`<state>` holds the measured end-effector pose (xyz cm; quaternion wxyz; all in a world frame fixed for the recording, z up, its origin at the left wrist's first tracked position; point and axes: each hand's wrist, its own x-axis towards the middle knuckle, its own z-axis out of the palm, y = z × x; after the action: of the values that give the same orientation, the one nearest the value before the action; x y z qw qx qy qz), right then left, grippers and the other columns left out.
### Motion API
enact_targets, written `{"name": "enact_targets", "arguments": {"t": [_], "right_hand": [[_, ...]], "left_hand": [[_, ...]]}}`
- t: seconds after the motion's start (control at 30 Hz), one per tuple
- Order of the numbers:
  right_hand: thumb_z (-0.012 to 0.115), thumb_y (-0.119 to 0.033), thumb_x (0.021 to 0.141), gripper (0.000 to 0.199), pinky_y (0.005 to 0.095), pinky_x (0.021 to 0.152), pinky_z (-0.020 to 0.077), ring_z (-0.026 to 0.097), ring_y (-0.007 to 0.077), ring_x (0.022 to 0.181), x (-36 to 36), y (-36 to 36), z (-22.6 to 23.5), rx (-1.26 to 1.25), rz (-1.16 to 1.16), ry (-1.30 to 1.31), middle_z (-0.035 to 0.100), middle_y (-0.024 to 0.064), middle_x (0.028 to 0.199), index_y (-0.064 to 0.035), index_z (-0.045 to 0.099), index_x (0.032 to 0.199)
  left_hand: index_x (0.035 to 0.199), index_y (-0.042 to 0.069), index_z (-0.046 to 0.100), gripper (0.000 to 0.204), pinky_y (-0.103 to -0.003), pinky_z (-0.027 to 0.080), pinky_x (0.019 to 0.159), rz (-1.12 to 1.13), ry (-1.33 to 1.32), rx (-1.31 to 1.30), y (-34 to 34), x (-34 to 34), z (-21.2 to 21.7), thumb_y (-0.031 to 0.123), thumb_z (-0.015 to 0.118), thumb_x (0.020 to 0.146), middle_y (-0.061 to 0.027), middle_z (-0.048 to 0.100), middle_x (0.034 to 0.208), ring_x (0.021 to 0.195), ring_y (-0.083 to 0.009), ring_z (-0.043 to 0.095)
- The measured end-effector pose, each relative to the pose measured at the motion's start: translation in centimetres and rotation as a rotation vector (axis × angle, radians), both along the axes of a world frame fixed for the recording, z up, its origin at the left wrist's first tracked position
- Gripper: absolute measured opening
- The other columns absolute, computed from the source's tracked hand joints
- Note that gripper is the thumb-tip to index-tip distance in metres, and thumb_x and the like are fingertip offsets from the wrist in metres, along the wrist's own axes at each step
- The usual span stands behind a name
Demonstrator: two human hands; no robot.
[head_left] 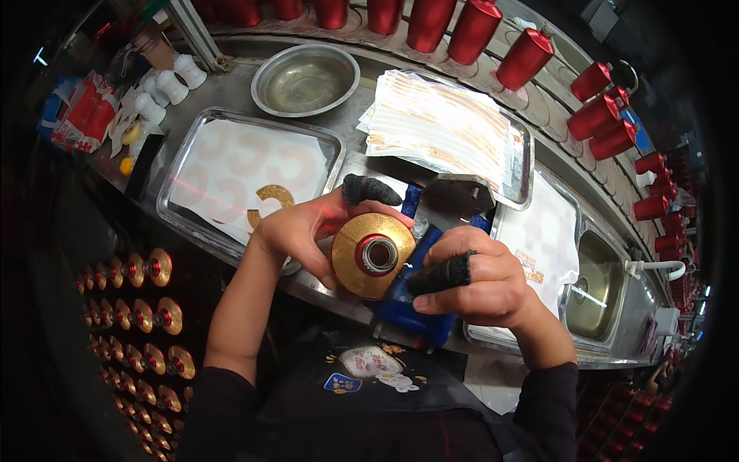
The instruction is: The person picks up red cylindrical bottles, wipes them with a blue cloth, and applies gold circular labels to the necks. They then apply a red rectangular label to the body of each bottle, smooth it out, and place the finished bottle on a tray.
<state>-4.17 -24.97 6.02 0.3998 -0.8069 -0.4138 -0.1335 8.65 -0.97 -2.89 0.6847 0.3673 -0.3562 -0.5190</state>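
In front of me a bottle is seen from its open neck, with a gold ring-shaped label around the red collar. My left hand is closed around the bottle's left side, a black finger cover on one finger. My right hand, also with a black-covered finger, grips a flat blue piece against the bottle's right side; whether it is a scraper I cannot tell. A blue-padded metal stand shows behind and below the hands. The bottle's body is hidden beneath its shoulder.
A tray at left holds backing paper with one gold C-shaped label. Behind stand a metal bowl and a stack of papers. Red bottles line the conveyor; a sink is at right, racked gold-topped bottles lower left.
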Motion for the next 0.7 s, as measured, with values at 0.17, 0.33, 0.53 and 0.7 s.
{"name": "enact_targets", "arguments": {"t": [0.17,0.33,0.53,0.7], "right_hand": [[0.085,-0.011,0.078,0.019,0.0326,0.067,0.0524,0.067,0.0240,0.074,-1.6,1.5,1.1,0.044,-0.326,0.255,0.071,0.0072,0.081,-0.0036,0.075,0.093],[0.078,-0.008,0.085,0.022,0.0304,0.074,0.0527,0.068,0.0193,0.082,0.7,1.7,-0.3,0.140,-0.583,0.360,0.071,0.0112,0.091,-0.0001,0.068,0.103],[0.082,-0.014,0.084,0.026,0.0237,0.079,0.0494,0.063,0.0088,0.087,5.4,1.6,1.2,0.212,-0.422,0.664,0.069,0.0016,0.090,-0.0003,0.071,0.102],[0.080,-0.010,0.084,0.021,0.0273,0.077,0.0506,0.061,0.0094,0.083,9.8,3.1,2.8,-0.078,-0.299,0.732,0.068,0.0023,0.088,0.0012,0.071,0.099]], "left_hand": [[0.149,0.001,0.039,0.118,-0.041,0.042,0.113,0.507,-0.318,-0.103,1.3,-4.1,0.3,0.015,0.102,0.051,-0.0169,0.049,0.149,0.137,-0.0273,0.050],[0.143,0.006,0.044,0.102,-0.040,0.041,0.114,0.606,-0.539,0.071,1.3,-5.9,-0.4,0.006,0.099,0.056,-0.0158,0.051,0.147,0.135,-0.0256,0.051],[0.144,0.002,0.040,0.107,-0.038,0.040,0.113,0.659,-0.319,0.053,0.7,-5.9,-0.3,0.018,0.100,0.057,-0.0136,0.055,0.138,0.131,-0.0240,0.054],[0.148,0.002,0.029,0.114,-0.039,0.041,0.113,0.566,-0.366,0.120,0.5,-5.8,-0.8,0.017,0.099,0.059,-0.0146,0.053,0.136,0.131,-0.0250,0.053]]}}
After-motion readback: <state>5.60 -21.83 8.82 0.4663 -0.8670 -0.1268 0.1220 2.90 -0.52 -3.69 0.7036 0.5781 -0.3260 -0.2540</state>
